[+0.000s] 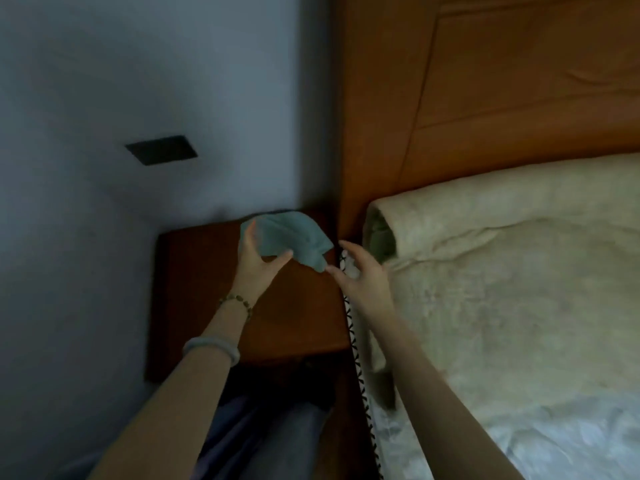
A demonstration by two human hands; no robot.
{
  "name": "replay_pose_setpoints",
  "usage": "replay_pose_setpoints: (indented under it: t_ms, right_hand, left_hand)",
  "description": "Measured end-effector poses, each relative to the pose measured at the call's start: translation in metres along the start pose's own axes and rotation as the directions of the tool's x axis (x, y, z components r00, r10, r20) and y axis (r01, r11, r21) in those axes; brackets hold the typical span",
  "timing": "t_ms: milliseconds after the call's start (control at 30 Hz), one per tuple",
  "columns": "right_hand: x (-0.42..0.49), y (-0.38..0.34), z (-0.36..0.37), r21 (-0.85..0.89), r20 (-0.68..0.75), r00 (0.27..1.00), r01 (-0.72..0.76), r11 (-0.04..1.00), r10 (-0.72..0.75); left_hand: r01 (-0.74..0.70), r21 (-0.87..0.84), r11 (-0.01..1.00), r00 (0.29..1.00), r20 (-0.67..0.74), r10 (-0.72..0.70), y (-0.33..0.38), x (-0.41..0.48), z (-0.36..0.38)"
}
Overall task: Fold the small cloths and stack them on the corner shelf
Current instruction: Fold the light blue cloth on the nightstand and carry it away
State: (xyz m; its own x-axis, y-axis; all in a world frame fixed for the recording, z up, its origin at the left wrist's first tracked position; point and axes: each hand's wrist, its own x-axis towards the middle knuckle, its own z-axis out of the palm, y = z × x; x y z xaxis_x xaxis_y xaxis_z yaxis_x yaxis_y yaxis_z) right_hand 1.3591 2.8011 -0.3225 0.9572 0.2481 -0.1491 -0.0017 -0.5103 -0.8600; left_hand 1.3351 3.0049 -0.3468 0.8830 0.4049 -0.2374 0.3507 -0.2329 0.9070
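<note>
Bare shelf top (194,289) hemmed by wall (104,237) and headboard (353,168).

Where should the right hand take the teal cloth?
At the free corner drooping at its lower right, coming from the right. The left hand grips the teal cloth by its left edge over the wooden shelf; that corner hangs nearest the open right hand.
</note>
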Motion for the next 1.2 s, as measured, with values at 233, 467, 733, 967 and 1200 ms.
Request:
replay_pose_setpoints:
  t_ms: [233,467,733,967,1200]
  right_hand:
    - [0.097,0.069,0.106,-0.193,0.161,0.973,-0.136,0.972,0.168]
    - [0.127,0.139,0.172,-0.448,0.104,0.942,-0.243,0.86,0.32]
    - [0.148,0.163,0.197,-0.578,0.11,0.952,-0.173,0.797,0.287]
    - [0.151,0.158,0.185,-0.58,0.114,0.965,-0.129,0.805,0.236]
    - [0.14,0.107,0.158,-0.416,0.073,0.991,-0.073,0.906,0.114]
  left_hand:
    - [0.098,0.343,0.934,0.993,0.029,-0.114,-0.112,0.094,-0.008]
    - [0.026,0.59,0.807,0.972,0.174,-0.158,-0.208,0.124,-0.007]
    - [-0.126,0.671,0.731,0.99,0.132,0.049,-0.25,0.163,-0.002]
    - [-0.136,0.702,0.699,0.99,0.069,0.123,-0.246,0.164,-0.019]
    - [-0.035,0.552,0.833,0.999,-0.006,0.045,-0.184,0.139,-0.062]
